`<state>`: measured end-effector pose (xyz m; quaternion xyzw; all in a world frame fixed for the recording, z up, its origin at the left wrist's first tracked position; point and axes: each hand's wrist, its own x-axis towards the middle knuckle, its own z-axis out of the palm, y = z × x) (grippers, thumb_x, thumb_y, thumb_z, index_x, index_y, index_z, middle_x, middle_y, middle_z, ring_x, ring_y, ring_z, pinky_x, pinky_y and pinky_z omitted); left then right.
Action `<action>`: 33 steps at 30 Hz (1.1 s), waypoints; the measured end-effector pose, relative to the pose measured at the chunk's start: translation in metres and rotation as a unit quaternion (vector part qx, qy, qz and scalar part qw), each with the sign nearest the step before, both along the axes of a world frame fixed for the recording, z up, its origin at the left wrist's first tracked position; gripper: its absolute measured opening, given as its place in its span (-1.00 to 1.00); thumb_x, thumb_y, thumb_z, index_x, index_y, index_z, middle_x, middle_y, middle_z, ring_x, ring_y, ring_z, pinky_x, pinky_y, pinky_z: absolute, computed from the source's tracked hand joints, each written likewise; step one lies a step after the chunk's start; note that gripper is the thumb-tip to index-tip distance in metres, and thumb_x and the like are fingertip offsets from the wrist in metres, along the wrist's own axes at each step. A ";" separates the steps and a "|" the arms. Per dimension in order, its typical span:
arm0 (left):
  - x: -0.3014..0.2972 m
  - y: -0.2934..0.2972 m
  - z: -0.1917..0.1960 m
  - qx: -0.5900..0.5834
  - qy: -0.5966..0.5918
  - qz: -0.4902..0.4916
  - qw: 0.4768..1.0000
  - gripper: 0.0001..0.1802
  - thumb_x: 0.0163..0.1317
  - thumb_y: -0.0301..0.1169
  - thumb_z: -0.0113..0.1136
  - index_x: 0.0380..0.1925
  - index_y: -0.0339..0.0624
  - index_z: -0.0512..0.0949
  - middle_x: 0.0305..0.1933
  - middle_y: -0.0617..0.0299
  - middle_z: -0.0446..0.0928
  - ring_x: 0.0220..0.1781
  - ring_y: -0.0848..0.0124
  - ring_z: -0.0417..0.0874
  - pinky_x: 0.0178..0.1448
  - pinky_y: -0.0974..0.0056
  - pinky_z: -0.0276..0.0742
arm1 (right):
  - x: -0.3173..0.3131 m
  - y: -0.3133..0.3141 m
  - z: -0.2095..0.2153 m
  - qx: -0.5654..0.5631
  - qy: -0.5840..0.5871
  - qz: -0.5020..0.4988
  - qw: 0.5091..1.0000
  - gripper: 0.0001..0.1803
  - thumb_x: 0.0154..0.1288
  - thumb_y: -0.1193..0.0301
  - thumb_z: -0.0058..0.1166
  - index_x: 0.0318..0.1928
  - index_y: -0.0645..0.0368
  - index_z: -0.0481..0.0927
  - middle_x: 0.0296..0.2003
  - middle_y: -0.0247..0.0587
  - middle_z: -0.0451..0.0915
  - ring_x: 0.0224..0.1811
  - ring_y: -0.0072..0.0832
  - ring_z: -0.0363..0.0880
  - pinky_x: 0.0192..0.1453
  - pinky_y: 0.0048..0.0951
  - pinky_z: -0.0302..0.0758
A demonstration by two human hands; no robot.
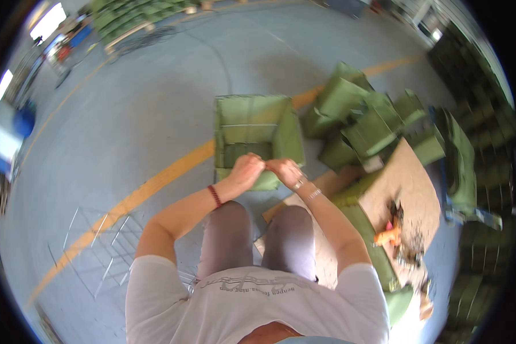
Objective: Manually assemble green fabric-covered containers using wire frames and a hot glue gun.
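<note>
In front of my knees stands an open-topped green box (286, 135) with a pale line across its inner far wall. My left hand (246, 172) and my right hand (285, 171) meet over its near rim. Both have their fingers closed in a pinch, and the fingertips almost touch. Whatever they may hold between them is too small and blurred to make out. A dark red bracelet circles my left wrist, and metal bands sit on the right one.
Several green boxes (372, 123) lie heaped at the right. Beside my right arm, a brown board (407, 172) carries an orange tool (389, 236). Thin wire frames (106, 249) rest on the floor at left. Stacked green pieces (135, 17) sit on a pallet at the back.
</note>
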<state>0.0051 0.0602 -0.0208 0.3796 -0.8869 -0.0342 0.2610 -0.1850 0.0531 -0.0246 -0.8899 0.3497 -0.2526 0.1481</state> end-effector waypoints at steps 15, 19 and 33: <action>-0.002 0.005 0.004 0.042 -0.067 0.019 0.997 -0.91 -0.03 -0.54 0.21 -0.54 -0.35 0.52 -0.40 0.01 0.49 -0.23 0.11 0.55 -0.15 0.14 0.51 | 0.007 0.005 -0.003 -0.037 0.033 -0.007 0.999 -0.91 0.14 0.48 -0.03 -0.35 0.14 0.54 -0.49 -0.10 0.59 -0.37 -0.13 0.58 -0.25 -0.20 0.50; -0.004 0.004 0.010 0.056 -0.069 0.011 0.996 -0.90 -0.03 -0.53 0.22 -0.54 -0.35 0.52 -0.41 0.01 0.49 -0.24 0.11 0.55 -0.16 0.14 0.51 | 0.001 0.004 -0.008 -0.048 0.022 -0.006 0.999 -0.91 0.15 0.46 -0.03 -0.35 0.12 0.55 -0.50 -0.11 0.58 -0.37 -0.15 0.58 -0.23 -0.21 0.50; 0.007 -0.006 0.001 0.044 -0.011 -0.009 0.999 -0.88 0.02 -0.45 0.06 -0.62 -0.22 0.50 -0.46 0.00 0.48 -0.28 0.09 0.56 -0.24 0.08 0.51 | 0.006 -0.004 -0.001 -0.023 0.030 0.025 0.999 -0.86 0.17 0.46 -0.08 -0.27 0.12 0.53 -0.42 -0.09 0.59 -0.32 -0.15 0.57 -0.24 -0.21 0.48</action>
